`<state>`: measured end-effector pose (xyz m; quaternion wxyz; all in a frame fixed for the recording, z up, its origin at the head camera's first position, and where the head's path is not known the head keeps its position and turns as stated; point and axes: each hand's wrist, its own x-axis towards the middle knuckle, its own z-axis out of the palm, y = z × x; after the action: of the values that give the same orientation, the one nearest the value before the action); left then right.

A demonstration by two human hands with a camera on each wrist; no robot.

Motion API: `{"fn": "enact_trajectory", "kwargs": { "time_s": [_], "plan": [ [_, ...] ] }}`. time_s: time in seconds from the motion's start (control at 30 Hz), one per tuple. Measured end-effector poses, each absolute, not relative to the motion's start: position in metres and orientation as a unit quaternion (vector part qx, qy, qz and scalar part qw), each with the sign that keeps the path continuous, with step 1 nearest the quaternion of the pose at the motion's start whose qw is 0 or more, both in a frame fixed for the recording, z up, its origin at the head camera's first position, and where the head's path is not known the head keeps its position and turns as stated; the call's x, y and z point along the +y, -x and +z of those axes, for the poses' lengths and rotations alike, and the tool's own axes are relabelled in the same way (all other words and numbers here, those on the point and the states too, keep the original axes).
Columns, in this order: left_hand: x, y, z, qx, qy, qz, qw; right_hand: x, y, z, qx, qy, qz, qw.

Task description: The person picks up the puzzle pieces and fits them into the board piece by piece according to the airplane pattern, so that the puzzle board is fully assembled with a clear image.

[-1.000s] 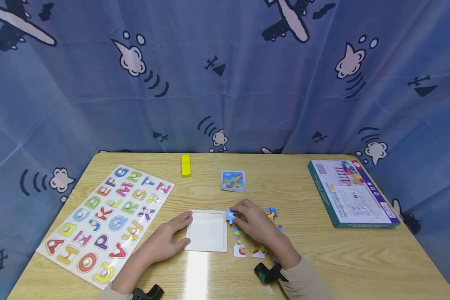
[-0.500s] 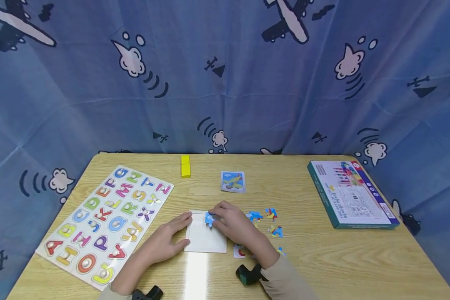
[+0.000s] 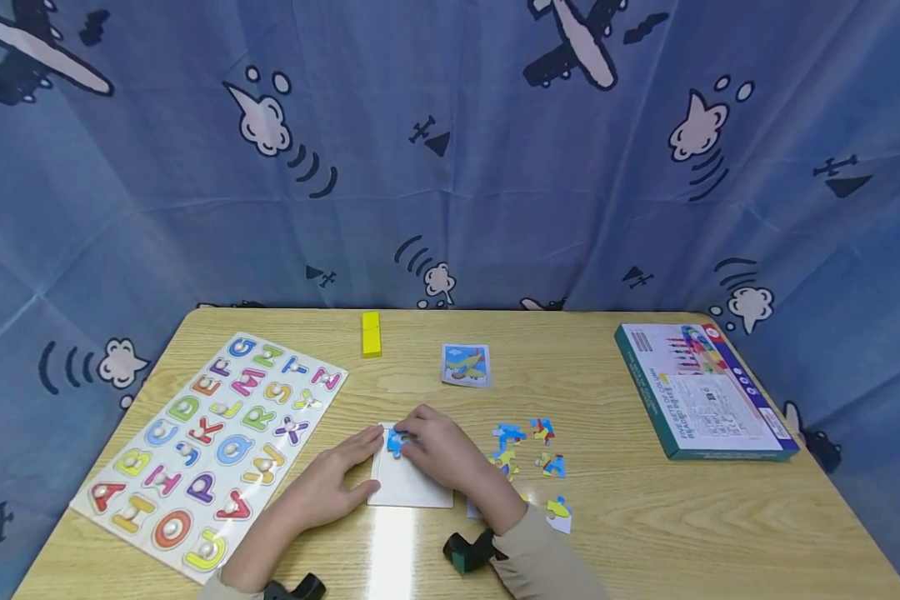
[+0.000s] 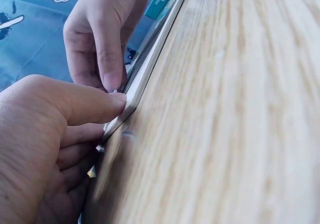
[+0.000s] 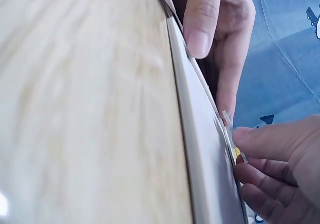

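A blue jigsaw piece (image 3: 394, 444) is pinched between the thumb and fingers of my right hand (image 3: 444, 450), low over the upper left part of a square white puzzle tray (image 3: 411, 485). In the right wrist view the piece (image 5: 227, 119) shows only as a thin tilted edge. My left hand (image 3: 332, 485) rests against the tray's left side, thumb and index finger spread along its rim. The left wrist view shows that thumb (image 4: 117, 100) touching the tray's edge. Several loose jigsaw pieces (image 3: 508, 433) lie right of the tray, some partly hidden by my right forearm.
Behind the tray lies a picture card of a plane (image 3: 466, 365), with a yellow block (image 3: 372, 335) to its left. An alphabet board (image 3: 217, 450) covers the table's left side. A flat green-edged box (image 3: 705, 392) lies at the right. A blue curtain (image 3: 450, 167) hangs behind the table.
My right hand has carried the blue jigsaw piece leftward from the tray's right edge to its upper left part. More loose pieces show at the right. My left hand has stayed in place.
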<state>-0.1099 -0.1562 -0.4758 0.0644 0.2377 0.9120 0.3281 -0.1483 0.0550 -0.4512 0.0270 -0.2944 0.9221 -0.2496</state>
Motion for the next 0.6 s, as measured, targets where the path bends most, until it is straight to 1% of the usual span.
{"fn": "enact_trajectory", "kwargs": {
  "time_s": [0.23,0.47,0.6],
  "plan": [
    [-0.156,0.110,-0.477,0.909,-0.240,0.335,0.065,0.049,0.150,-0.457,0.922,0.294,-0.249,0.020],
    [-0.156,0.110,-0.476,0.909,-0.239,0.334,0.069,0.047,0.150,-0.463,0.923,0.298,-0.244,-0.004],
    [-0.156,0.110,-0.476,0.911,-0.242,0.327,0.065,0.046,0.151,-0.464,0.920,0.297,-0.257,0.003]
  ]
}}
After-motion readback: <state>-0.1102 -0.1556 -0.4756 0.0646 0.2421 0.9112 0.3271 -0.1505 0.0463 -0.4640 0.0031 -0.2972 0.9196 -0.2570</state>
